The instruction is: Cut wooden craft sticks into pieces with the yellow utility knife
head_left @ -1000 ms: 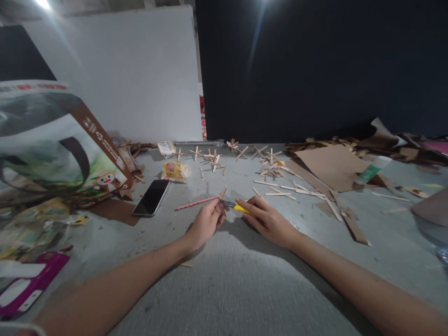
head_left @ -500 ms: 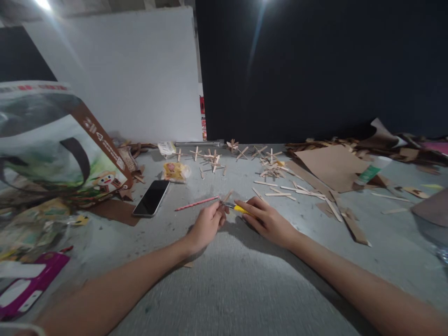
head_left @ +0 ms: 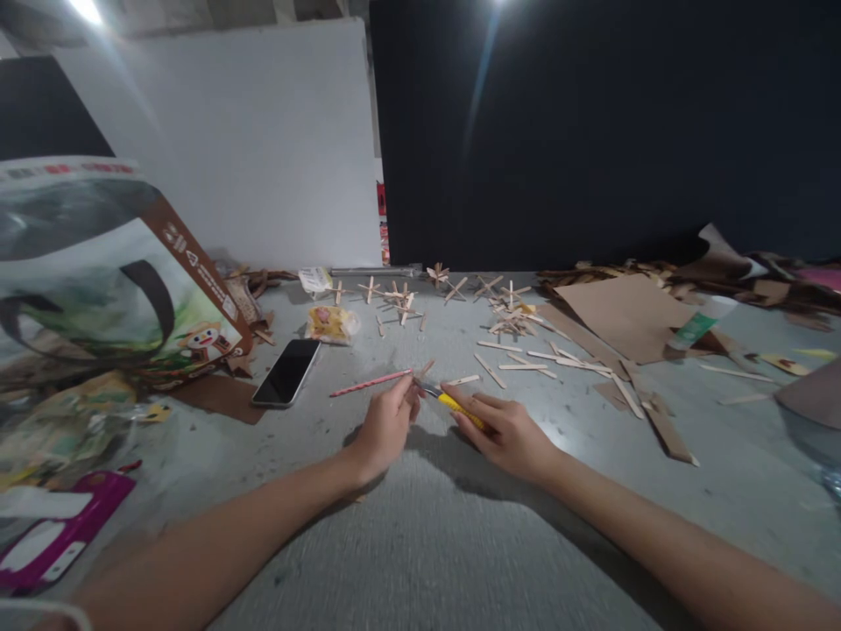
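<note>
Before us spreads a grey, speckled counter (head_left: 420, 552) — crossed wooden sticks (head_left: 455, 288) dot it near the far edge, while a yellow packet (head_left: 331, 324) and dark-screened phone (head_left: 287, 372) lie leftward. Loose sticks (head_left: 520, 366) lie toward the right edge, near a brown sheet (head_left: 614, 314). Along the left edge we see a printed bag (head_left: 98, 254) — and, nearer us, a purple-and-white object (head_left: 82, 517).

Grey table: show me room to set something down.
Bare but for a scrap: between left forearm and right forearm. Bare: right forearm to cardboard strip. Crowded: the far side, with stick crosses and brown sheet; left, around phone and bag.
</note>
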The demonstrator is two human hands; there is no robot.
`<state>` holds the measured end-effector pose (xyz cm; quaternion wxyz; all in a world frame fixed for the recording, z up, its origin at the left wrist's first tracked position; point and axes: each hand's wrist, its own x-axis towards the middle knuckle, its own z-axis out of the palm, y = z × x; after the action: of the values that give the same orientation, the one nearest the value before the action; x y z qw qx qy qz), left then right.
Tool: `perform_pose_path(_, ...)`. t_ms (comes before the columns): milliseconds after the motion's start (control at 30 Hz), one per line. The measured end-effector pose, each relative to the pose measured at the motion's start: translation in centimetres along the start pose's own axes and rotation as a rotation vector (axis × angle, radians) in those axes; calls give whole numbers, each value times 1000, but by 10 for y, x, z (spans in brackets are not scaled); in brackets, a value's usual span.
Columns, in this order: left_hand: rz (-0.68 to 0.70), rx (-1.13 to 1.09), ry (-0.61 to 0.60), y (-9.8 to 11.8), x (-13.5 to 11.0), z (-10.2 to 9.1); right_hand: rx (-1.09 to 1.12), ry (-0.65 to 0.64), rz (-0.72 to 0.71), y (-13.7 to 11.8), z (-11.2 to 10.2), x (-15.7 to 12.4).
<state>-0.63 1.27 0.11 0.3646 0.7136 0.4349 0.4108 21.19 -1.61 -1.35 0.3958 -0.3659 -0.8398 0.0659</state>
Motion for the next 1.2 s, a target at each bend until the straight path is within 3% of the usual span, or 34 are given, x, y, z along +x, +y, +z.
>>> perform_pose_path(167, 13, 48, -31, 2, -1, -1, -13, 7, 3, -5, 0, 0)
perform_pose_path(567, 17, -11, 55, -1, -1, 2, 29, 13, 30, -5, 4, 2)
perform_pose_path(1200, 34, 132, -5, -3, -4, -3, 89, -14, 102, -12, 7, -1)
